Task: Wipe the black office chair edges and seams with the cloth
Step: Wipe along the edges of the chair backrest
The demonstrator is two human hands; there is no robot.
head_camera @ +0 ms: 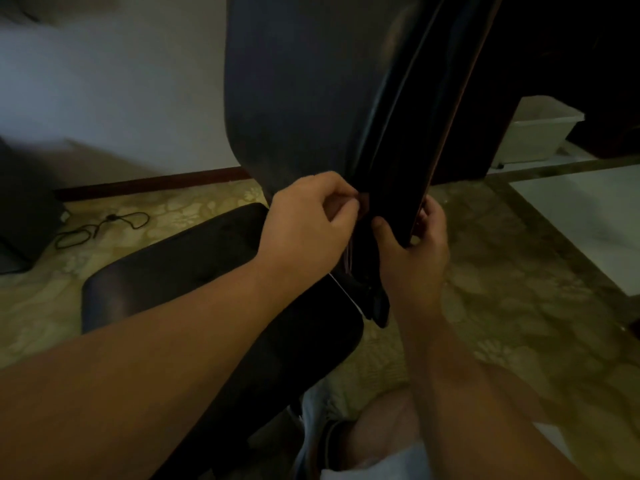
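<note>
the black office chair (311,98) stood just ahead of you. your left hand (308,223) pinched something small, likely the cloth, into its backrest seam; your right hand (415,244) gripped the backrest edge, apparently steadying it.

- The black office chair's backrest (304,98) runs off the top edge of the frame; its upper part is out of sight.
- The left hand (308,223) has its fingertips curled against the backrest's lower seam; what they pinch is too small and dim to tell.
- The right hand (415,244) wraps the backrest's side edge, its fingers hidden behind it.
- The seat (180,268) is partly covered by the left forearm.
- A pale bin (540,133) sits half hidden behind dark furniture.
- The dark cord (100,226) on the floor is blurred.
</note>
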